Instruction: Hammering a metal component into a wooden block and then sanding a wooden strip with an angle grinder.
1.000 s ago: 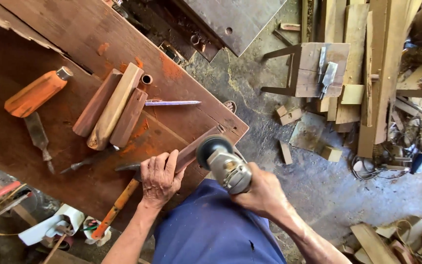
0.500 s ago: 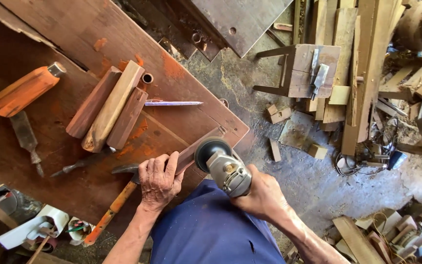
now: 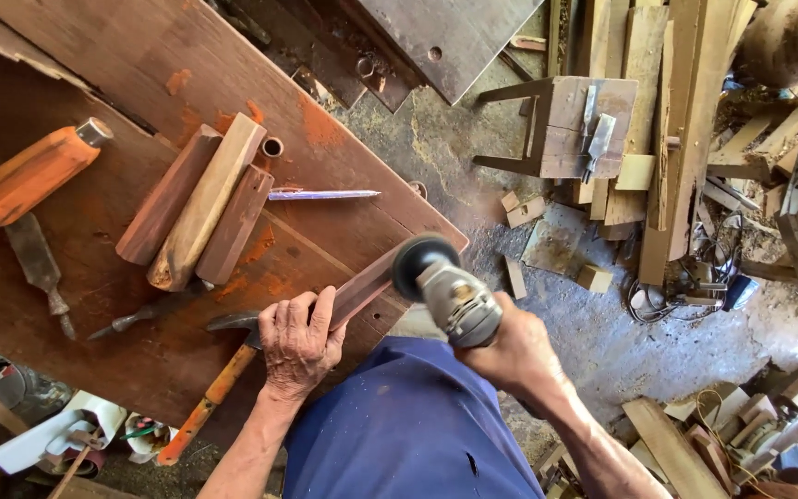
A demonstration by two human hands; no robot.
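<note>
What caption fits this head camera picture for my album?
Left hand pins a dark wooden strip; right hand holds a grey angle grinder.

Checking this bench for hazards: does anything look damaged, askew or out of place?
The hammer hangs its orange handle over the workbench edge, beside the left hand pinning the wood strip. Offcuts litter the floor. The right hand holds the grinder.
</note>
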